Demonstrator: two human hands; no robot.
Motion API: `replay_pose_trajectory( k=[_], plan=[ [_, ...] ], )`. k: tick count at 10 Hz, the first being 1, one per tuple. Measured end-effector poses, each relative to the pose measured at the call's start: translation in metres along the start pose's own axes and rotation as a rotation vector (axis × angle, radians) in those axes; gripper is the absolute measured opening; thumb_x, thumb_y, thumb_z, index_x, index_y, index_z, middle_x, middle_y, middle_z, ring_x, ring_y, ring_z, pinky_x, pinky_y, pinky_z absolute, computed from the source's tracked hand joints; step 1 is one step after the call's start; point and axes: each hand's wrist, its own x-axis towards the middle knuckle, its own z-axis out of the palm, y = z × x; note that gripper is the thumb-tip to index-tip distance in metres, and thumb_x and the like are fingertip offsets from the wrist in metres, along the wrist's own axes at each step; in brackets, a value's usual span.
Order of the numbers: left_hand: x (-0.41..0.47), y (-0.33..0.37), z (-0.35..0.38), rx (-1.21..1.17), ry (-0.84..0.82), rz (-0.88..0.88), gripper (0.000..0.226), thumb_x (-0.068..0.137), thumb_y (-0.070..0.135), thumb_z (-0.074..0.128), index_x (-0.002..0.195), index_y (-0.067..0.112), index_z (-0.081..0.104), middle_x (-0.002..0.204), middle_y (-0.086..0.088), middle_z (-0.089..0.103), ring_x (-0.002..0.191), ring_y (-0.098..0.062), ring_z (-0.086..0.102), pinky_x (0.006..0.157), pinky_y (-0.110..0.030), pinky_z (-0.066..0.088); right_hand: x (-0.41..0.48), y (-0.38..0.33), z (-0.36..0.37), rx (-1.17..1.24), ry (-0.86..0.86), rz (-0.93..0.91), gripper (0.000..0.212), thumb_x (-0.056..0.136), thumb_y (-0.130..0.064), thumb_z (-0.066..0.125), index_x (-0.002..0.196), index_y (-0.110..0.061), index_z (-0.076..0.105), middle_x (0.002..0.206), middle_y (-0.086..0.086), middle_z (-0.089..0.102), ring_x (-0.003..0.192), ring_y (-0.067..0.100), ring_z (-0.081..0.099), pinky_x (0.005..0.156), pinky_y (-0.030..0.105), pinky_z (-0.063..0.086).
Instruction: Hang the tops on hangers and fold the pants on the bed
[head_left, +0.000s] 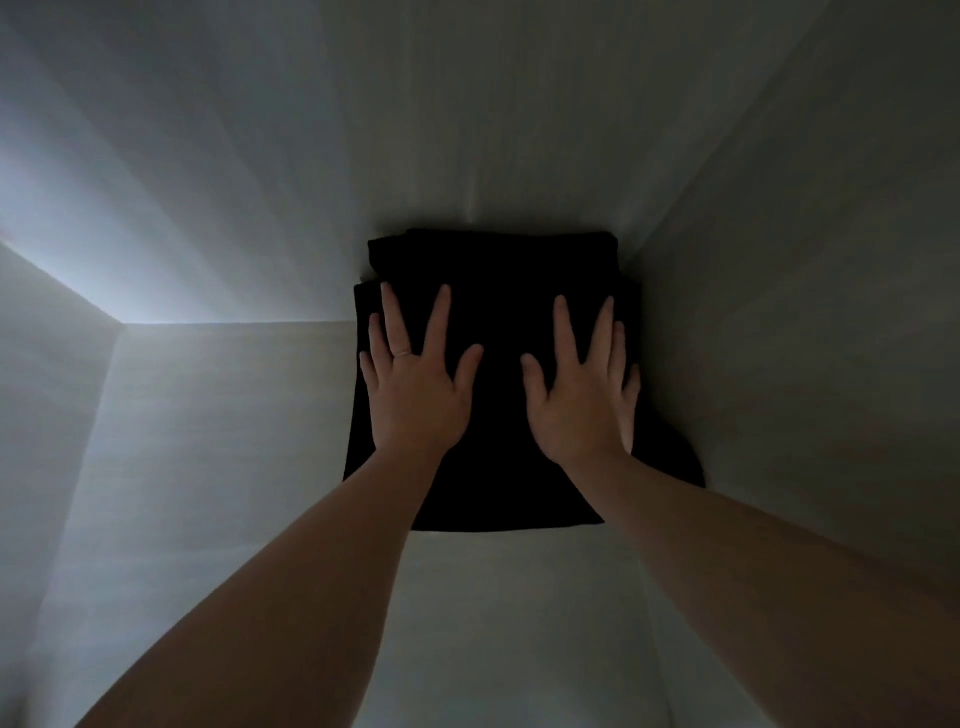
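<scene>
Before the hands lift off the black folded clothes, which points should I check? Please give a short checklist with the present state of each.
1. Left hand lies flat on the black folded clothes, fingers straight: ok.
2. Right hand lies flat on them too: ok.
3. Near edge of the clothes rests fully on the white surface: ok.
4. Edges lined up: not ok, a step shows at the far corners.
5. Clothes touch the right wall: cannot tell, only very close.
6. Clothes are pants: cannot tell, too dark.
</scene>
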Motion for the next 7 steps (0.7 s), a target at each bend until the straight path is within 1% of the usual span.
replay_pose_trajectory(
  k=[1,2,3,4,5,6,7],
  plan=[
    [0.008,-0.006,0.014,-0.018,0.04,0.013,0.067,0.1,0.067,0.029,0.155,0.052,-0.005,0.167,-0.003,-0.019,0.155,-0.037,0.001,0.121,-0.061,0.016,0.006,0.003,0.02,0.003,0.083,-0.009,0.069,0.098,-0.062,0.028,0.158,-0.044,-0.001,0.168,0.008,-0.006,0.153,0.034,0.009,0.117,0.061,0.022],
    [0.011,-0.005,0.016,0.0,0.038,-0.009,0.067,0.1,0.067,0.029,0.155,0.052,-0.007,0.167,-0.002,-0.02,0.155,-0.035,-0.001,0.121,-0.061,0.016,0.009,0.006,0.026,0.026,0.1,-0.016,0.069,0.098,-0.062,0.028,0.158,-0.044,-0.002,0.168,0.007,-0.007,0.153,0.033,0.01,0.117,0.06,0.022],
    [0.01,0.001,0.009,0.029,-0.026,-0.043,0.068,0.099,0.069,0.027,0.153,0.054,-0.011,0.166,0.0,-0.025,0.155,-0.032,-0.006,0.122,-0.06,0.012,0.011,0.006,0.018,0.014,0.015,-0.011,0.069,0.097,-0.064,0.023,0.156,-0.045,-0.009,0.167,0.004,-0.015,0.154,0.031,0.001,0.119,0.06,0.017],
    [0.01,0.009,-0.005,0.096,-0.13,-0.081,0.071,0.099,0.068,0.027,0.152,0.052,-0.017,0.165,-0.004,-0.028,0.155,-0.033,-0.011,0.122,-0.059,0.006,0.013,0.005,0.0,-0.055,-0.152,-0.005,0.07,0.097,-0.067,0.018,0.153,-0.045,-0.02,0.164,0.005,-0.028,0.154,0.03,-0.01,0.121,0.06,0.008],
    [-0.018,0.01,-0.023,0.206,-0.217,-0.067,0.07,0.101,0.062,0.027,0.155,0.048,-0.015,0.166,-0.005,-0.025,0.154,-0.033,-0.014,0.122,-0.059,0.002,-0.01,0.004,-0.021,-0.149,-0.291,0.006,0.073,0.098,-0.067,0.017,0.152,-0.041,-0.026,0.162,0.009,-0.031,0.153,0.032,-0.014,0.12,0.06,0.001],
    [-0.081,0.009,-0.036,0.226,-0.309,-0.056,0.063,0.103,0.06,0.022,0.158,0.047,-0.006,0.169,0.003,-0.017,0.155,-0.03,-0.011,0.122,-0.059,0.006,-0.058,0.013,-0.039,-0.205,-0.416,-0.018,0.07,0.1,-0.065,0.017,0.155,-0.041,-0.02,0.165,0.009,-0.026,0.154,0.032,-0.012,0.121,0.06,0.001],
    [-0.14,0.009,-0.047,0.215,-0.364,-0.041,0.064,0.102,0.062,0.026,0.158,0.047,-0.001,0.169,0.008,-0.012,0.156,-0.028,-0.009,0.122,-0.057,0.009,-0.106,0.025,-0.059,-0.254,-0.517,-0.014,0.069,0.1,-0.065,0.019,0.156,-0.042,-0.013,0.167,0.006,-0.018,0.154,0.031,-0.011,0.119,0.063,0.002]
  ],
)
